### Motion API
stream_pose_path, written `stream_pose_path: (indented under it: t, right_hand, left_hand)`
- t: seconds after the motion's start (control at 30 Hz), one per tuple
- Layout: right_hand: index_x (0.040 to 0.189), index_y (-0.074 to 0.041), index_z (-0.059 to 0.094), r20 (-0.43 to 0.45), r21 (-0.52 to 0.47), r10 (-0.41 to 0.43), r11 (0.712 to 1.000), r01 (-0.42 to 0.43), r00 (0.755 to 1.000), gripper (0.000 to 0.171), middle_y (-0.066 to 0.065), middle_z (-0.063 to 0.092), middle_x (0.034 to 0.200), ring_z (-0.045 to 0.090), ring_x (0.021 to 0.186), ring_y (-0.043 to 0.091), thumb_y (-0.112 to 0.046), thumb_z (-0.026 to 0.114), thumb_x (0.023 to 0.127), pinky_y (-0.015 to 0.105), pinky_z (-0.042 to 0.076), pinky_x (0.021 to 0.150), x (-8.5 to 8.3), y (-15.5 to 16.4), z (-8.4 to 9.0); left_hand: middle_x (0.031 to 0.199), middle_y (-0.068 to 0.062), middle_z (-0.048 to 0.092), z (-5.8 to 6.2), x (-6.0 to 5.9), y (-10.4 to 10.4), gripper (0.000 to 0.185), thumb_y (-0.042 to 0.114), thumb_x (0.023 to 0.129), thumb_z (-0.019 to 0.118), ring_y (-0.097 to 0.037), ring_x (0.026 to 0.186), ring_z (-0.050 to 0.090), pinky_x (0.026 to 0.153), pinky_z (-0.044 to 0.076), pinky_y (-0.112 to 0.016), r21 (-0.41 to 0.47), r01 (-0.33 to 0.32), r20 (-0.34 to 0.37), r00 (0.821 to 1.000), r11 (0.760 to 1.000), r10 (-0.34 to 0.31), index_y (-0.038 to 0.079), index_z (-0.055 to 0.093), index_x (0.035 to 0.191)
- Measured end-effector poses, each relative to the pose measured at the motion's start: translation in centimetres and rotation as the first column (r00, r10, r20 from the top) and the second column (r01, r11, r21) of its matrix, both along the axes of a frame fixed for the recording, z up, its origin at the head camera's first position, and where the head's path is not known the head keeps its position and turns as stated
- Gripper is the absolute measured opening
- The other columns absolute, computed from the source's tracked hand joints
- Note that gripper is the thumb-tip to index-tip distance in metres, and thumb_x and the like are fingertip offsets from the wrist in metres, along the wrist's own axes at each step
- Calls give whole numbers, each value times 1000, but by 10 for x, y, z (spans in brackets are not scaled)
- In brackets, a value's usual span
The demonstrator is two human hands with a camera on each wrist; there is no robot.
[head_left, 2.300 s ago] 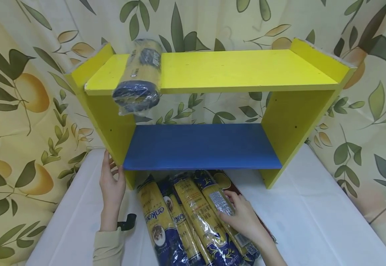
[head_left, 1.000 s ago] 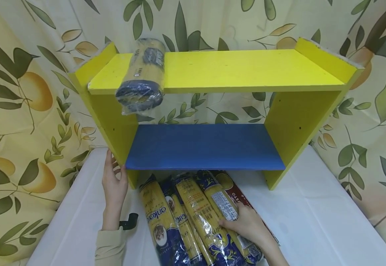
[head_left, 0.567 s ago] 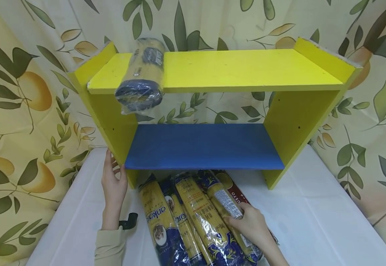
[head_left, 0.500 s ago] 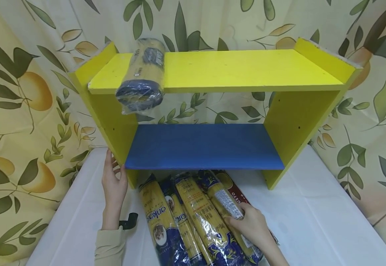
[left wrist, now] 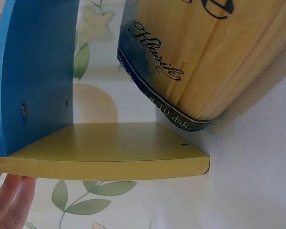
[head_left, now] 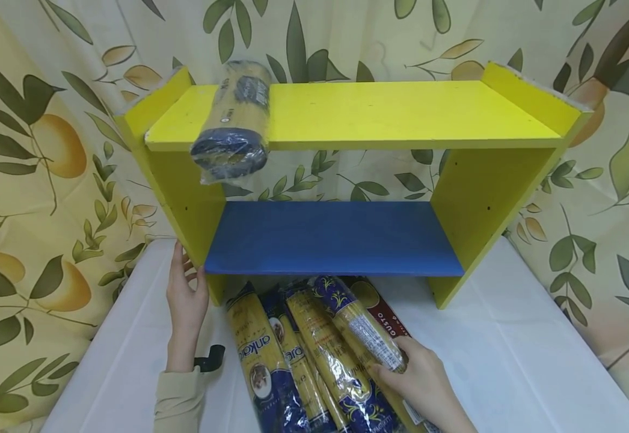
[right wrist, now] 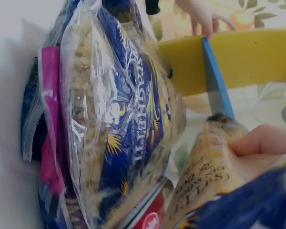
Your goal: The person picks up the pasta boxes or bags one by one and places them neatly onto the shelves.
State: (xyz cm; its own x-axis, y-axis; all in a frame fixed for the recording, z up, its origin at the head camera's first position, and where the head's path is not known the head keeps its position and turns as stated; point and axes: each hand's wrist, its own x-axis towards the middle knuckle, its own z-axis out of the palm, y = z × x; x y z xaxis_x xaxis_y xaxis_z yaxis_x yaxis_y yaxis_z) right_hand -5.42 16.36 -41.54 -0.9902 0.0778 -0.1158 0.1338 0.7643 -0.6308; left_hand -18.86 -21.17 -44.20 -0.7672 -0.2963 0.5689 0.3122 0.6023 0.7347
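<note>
My right hand grips a spaghetti pack with a blue patterned end, its thumb across the near side. In the right wrist view, the gripped pack stands apart from another spaghetti pack. Several yellow and blue pasta packs, among them one marked "ankara", lie side by side on the table to the left of that hand. My left hand rests its fingers on the outside of the shelf unit's left side panel. In the left wrist view, only its fingers show, against the yellow panel edge.
The yellow shelf unit has a yellow top board and a blue lower board. One wrapped pasta pack lies on top at left, overhanging the front edge. A dark red pack lies beyond the gripped one. White cloth covers the table.
My right hand has shifted slightly right and toward me. The spaghetti pack in its grip has turned and risen from its place among the others. My left hand stays at the side panel.
</note>
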Motion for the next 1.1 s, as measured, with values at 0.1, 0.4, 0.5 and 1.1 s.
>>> stream_pose_path:
  t: [0.1, 0.4, 0.5, 1.1]
  right_hand:
    - [109, -5, 65, 11, -9, 21, 1000, -21, 1000, 53, 0, 66, 91, 60, 80, 13, -37, 82, 70, 31, 53, 71, 7, 0, 7]
    - [100, -13, 64, 76, -78, 19, 997, -13, 997, 45, -3, 58, 80, 48, 66, 7, -43, 81, 71, 21, 43, 55, 21, -3, 30]
    - [101, -14, 63, 73, -84, 6, 996, 0, 997, 45, -3, 59, 83, 48, 67, 6, -42, 82, 70, 19, 43, 54, 25, -5, 39]
    - [100, -28, 64, -110, -33, -14, 999, 10, 994, 35, -9, 60, 89, 53, 74, 1, -42, 81, 73, 19, 45, 57, 43, -7, 96]
  left_hand:
    - [130, -23, 52, 0, 0, 0, 74, -2, 93, 55, -34, 109, 57, 79, 43, -11, -1, -1, -5, 1000, 1000, 1, 23, 22, 154]
    - [130, -23, 52, 0, 0, -2, 74, -2, 93, 55, -35, 109, 57, 79, 41, -7, -1, -2, -8, 1000, 1000, 2, 22, 21, 154]
    - [130, -23, 52, 0, 0, -2, 74, -1, 93, 55, -34, 109, 57, 79, 40, -6, 2, -5, 0, 1000, 1000, 5, 22, 21, 154]
    - [131, -23, 52, 0, 0, 0, 73, -1, 93, 55, -35, 109, 58, 78, 40, -6, 1, 0, -1, 1000, 1000, 0, 22, 21, 154]
